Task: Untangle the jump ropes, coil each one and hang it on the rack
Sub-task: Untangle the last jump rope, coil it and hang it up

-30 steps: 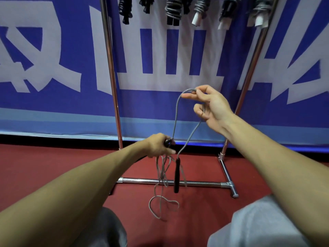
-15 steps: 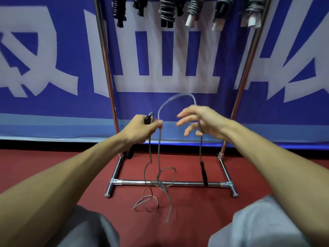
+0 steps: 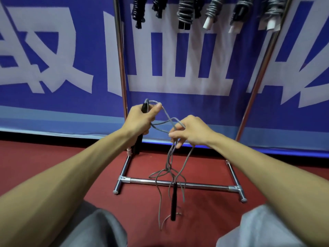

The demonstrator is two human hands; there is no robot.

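broadly, a blue banner with big white characters fills the back, and a red floor runs under it. before it stands the chrome rack, its base bar on the floor; coiled ropes in black and grey hang along its top. both our bare forearms reach forward from the lower corners, over grey-clad knees. our left grip is the higher one, close by the rack's left post, fingers curled tight round one black handle, which stands nearly upright through the fist; the thumb points up beside the cord where it leaves the handle's top. our right grip sits lower and to the right, thumb and forefinger pinched on a loop of the grey jump rope, the other fingers curled with strands running past them. the cord crosses between the two grips in slack loops, then drops in a tangle before the base bar, where the second handle dangles upright; whether it touches the floor we cannot tell.
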